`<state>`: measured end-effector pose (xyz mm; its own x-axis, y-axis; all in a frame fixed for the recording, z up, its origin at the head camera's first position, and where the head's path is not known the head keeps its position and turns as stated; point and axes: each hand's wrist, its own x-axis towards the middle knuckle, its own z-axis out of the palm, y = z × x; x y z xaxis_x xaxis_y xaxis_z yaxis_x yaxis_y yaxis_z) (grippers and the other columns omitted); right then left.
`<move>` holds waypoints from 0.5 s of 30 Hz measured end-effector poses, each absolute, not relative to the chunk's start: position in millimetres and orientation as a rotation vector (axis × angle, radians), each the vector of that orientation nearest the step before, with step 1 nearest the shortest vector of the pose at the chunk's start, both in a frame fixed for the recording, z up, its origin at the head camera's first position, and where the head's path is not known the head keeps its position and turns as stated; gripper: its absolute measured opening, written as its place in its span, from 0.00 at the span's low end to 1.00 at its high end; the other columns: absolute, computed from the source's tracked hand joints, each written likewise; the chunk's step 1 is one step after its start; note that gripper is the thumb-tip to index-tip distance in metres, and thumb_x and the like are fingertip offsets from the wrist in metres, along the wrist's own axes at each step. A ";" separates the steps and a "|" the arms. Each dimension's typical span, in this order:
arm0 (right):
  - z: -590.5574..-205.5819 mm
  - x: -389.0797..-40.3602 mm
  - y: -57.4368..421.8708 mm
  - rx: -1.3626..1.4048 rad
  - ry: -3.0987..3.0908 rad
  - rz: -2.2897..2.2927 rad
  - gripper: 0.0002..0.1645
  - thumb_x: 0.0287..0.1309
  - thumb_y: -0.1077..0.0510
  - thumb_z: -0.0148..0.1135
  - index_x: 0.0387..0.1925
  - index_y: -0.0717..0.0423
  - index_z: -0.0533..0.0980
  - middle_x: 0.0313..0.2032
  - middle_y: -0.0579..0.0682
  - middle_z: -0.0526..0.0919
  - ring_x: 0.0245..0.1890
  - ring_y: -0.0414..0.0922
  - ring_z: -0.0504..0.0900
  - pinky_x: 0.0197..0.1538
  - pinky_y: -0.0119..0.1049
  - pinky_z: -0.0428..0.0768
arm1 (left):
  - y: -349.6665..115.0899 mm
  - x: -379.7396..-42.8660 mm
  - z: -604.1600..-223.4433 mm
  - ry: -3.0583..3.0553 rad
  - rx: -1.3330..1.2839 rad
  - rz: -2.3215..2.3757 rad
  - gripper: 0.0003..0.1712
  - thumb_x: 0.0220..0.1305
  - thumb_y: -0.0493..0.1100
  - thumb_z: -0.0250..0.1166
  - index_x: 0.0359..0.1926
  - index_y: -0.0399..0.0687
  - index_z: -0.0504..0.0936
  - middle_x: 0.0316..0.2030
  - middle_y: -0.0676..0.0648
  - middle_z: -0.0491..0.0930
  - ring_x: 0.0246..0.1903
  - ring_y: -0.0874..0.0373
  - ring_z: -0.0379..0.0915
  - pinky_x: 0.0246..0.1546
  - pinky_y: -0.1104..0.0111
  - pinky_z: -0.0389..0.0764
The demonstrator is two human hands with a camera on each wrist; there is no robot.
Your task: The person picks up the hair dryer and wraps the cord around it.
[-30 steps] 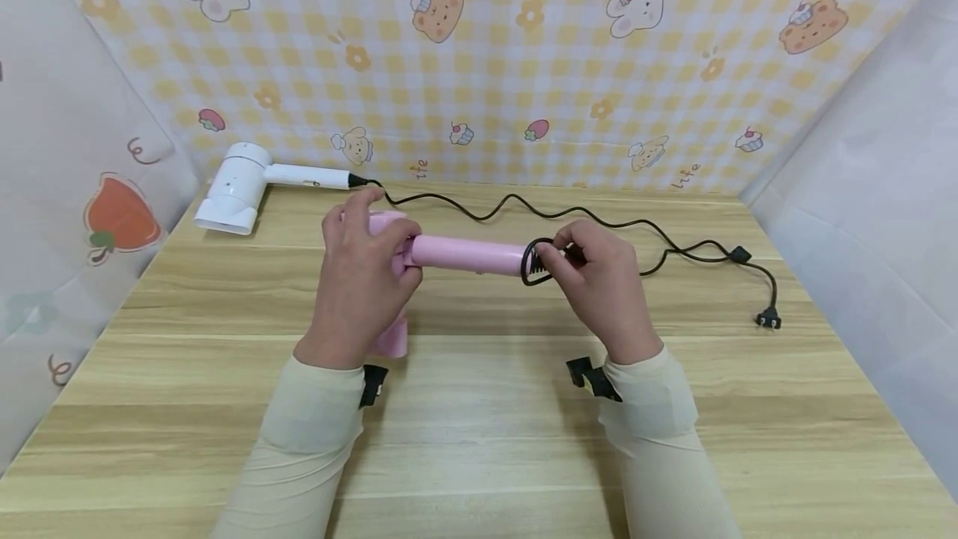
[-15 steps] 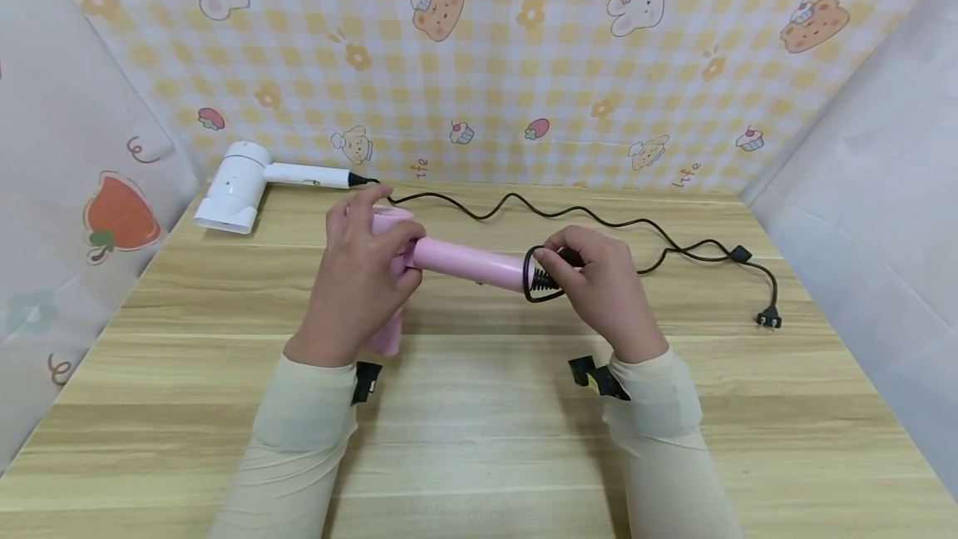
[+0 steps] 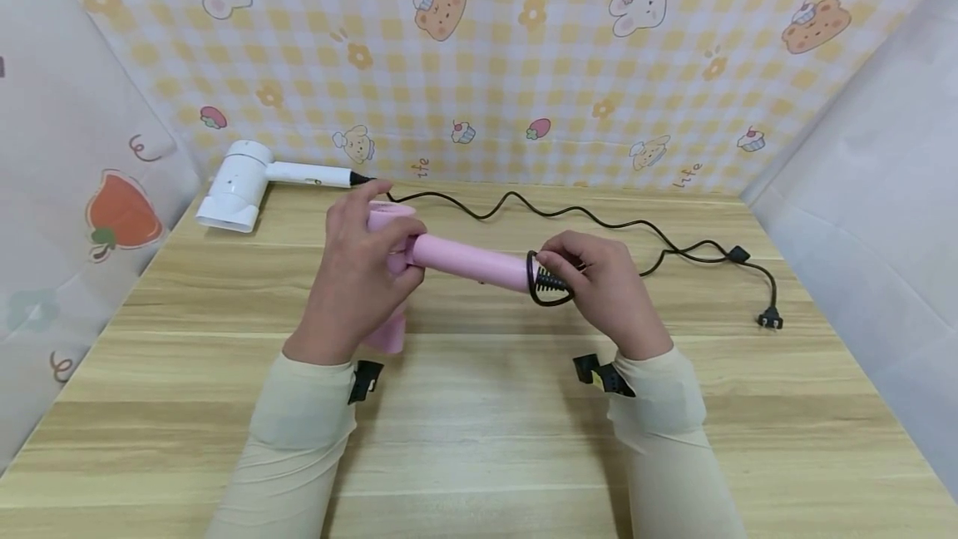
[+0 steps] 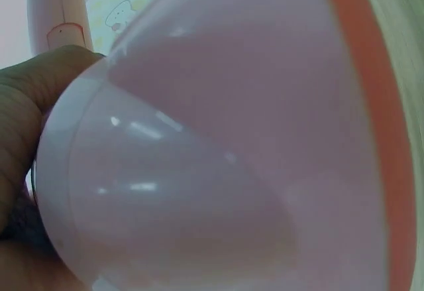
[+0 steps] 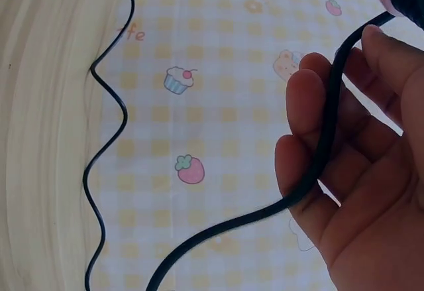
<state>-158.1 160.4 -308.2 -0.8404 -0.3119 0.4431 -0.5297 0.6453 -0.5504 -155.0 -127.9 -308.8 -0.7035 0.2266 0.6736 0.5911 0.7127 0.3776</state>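
Observation:
My left hand point(image 3: 355, 269) grips the pink hair dryer point(image 3: 470, 263) at its head, with thumb and fingers around the part where head and handle meet. The handle points right and tilts slightly toward me. The dryer's pale nozzle point(image 4: 265, 138) fills the left wrist view. At the handle's end, my right hand point(image 3: 609, 285) pinches the black cord point(image 3: 530, 273), which makes a small loop beside the ribbed cord sleeve point(image 3: 550, 279). Across the curled fingers of that hand runs the cord point(image 5: 328, 118) in the right wrist view. My left palm hides much of the dryer's head.
A white hair dryer point(image 3: 238, 185) lies at the back left of the wooden table point(image 3: 479, 439). Its wavy black cord point(image 3: 486, 216) stretches along the back to a two-pin plug point(image 3: 769, 318) on the right. A checked cloth point(image 3: 494, 65) hangs behind.
The pink dryer's handle end has swung down toward me, and my right hand has shifted slightly with it. The cord loop has moved lower around the sleeve. My left hand keeps its grip.

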 end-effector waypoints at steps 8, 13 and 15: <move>-311.2 -158.9 159.2 0.712 -2.517 0.985 0.09 0.55 0.70 0.68 0.34 0.54 0.86 0.33 0.46 0.86 0.31 0.42 0.80 0.36 0.41 0.76 | -125.7 -153.5 -308.3 -2.278 -0.546 -0.893 0.18 0.40 0.29 0.76 0.36 0.45 0.86 0.63 0.35 0.66 0.63 0.37 0.58 0.61 0.44 0.57; -311.8 -159.3 157.5 0.765 -2.512 0.949 0.07 0.57 0.64 0.70 0.26 0.54 0.81 0.25 0.44 0.79 0.24 0.41 0.71 0.29 0.37 0.69 | -124.4 -151.6 -308.5 -2.301 -0.438 -0.966 0.18 0.42 0.30 0.75 0.38 0.45 0.86 0.63 0.36 0.66 0.63 0.34 0.55 0.58 0.42 0.60; -312.4 -159.9 156.7 0.788 -2.514 0.922 0.08 0.57 0.63 0.70 0.25 0.53 0.80 0.25 0.44 0.79 0.24 0.41 0.71 0.29 0.37 0.69 | -124.4 -151.2 -308.9 -2.308 -0.400 -0.976 0.18 0.42 0.30 0.74 0.38 0.44 0.87 0.63 0.36 0.66 0.63 0.32 0.54 0.58 0.42 0.61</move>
<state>-159.9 156.7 -312.4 -0.7848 -0.3796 0.4898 -0.6063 0.6337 -0.4803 -151.2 -124.4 -308.9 -0.7776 0.0430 0.6273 0.4801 0.6848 0.5482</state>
